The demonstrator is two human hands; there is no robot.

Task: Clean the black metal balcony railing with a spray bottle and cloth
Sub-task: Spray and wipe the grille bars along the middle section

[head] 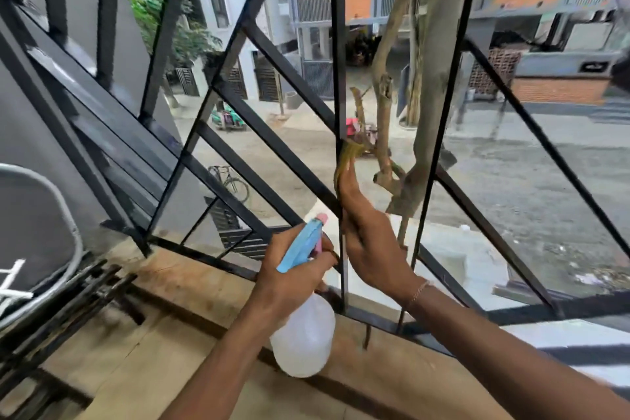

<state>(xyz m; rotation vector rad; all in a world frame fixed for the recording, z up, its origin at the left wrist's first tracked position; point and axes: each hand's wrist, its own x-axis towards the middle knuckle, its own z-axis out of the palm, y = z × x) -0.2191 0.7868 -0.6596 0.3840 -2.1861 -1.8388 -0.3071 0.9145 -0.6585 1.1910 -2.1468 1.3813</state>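
Head view: the landmark is the black metal balcony railing's central upright bar [339, 85], where the work is centred; the right hand [370, 242] reaches just right of that bar, fingers pressing a folded yellow-olive cloth [346, 160] flat against it, probably so a slide along the bar wipes its face; just left of the bar, low down, the left hand [293, 269] is clenched round the neck of a translucent white spray bottle with a blue-and-pink trigger head [305, 334], nozzle angled toward the bar, seemingly kept ready for another spray.

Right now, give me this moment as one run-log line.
left hand: holds spray bottle | right hand: presses yellow cloth on vertical railing bar | phase: wiping
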